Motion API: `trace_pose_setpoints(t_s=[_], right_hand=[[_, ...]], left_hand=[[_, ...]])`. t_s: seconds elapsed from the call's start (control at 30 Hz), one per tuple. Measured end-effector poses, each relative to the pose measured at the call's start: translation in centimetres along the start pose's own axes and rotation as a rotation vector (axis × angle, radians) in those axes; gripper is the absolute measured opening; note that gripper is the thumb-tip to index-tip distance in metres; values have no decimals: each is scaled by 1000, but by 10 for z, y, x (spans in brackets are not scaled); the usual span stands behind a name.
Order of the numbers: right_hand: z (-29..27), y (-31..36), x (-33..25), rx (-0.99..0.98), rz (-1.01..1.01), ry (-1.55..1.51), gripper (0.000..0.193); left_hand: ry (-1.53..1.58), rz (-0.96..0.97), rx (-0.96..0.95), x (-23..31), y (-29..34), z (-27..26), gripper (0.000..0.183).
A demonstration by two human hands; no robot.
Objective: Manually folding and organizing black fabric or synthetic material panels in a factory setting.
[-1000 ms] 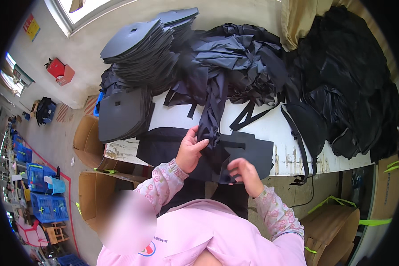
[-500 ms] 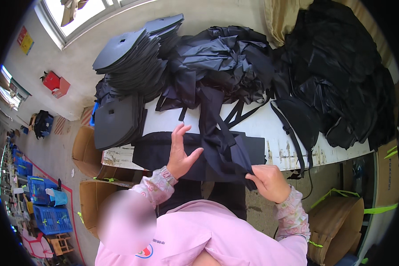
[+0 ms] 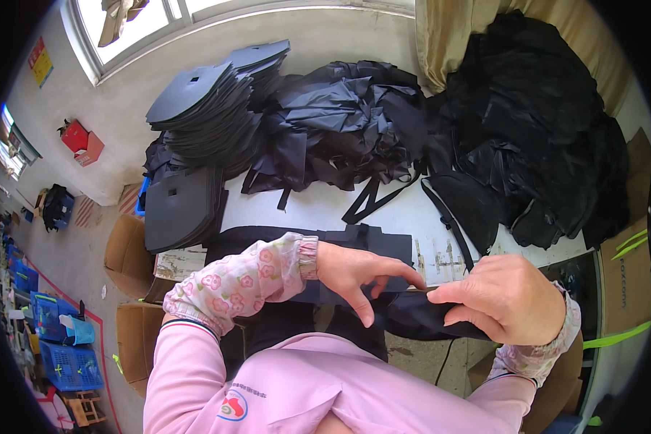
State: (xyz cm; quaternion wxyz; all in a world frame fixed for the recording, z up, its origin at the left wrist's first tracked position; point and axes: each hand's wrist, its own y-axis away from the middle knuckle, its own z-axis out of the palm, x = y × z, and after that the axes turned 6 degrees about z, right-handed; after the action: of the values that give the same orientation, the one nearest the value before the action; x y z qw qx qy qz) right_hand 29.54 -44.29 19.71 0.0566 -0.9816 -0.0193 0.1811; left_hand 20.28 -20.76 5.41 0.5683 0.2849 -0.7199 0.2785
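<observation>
Black fabric hangs in front of the table's near edge, between my two hands. My right hand is closed on the fabric's right part, with thumb and fingers pinching it. My left hand reaches over the fabric from the left, thumb and fingers apart. Whether its fingertips touch the cloth I cannot tell. Behind the hands, a flat dark panel lies at the front of the white table, partly covered by my left forearm.
A stack of dark grey sheets stands at the table's left. Heaped black fabric lies at the back, with a larger black pile to the right. A curved black pouch with a strap lies before it. Cardboard boxes stand below left.
My left hand has moved right, across to the fabric. The right hand has gone right and pulled the black fabric off the tabletop toward me.
</observation>
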Motion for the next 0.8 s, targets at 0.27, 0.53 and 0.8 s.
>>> trace_pose_setpoints(t_s=[0.27, 0.53, 0.8], right_hand=[[-18, -10, -9, 209, -24, 186, 28], [-32, 13, 7, 447, 241, 239, 20], [41, 53, 80, 210, 530, -439, 12]], left_hand=[[-323, 264, 206, -9, 0, -2, 63], [-88, -186, 157, -3, 87, -13, 57], [-286, -593, 277, 11, 198, -9, 41]])
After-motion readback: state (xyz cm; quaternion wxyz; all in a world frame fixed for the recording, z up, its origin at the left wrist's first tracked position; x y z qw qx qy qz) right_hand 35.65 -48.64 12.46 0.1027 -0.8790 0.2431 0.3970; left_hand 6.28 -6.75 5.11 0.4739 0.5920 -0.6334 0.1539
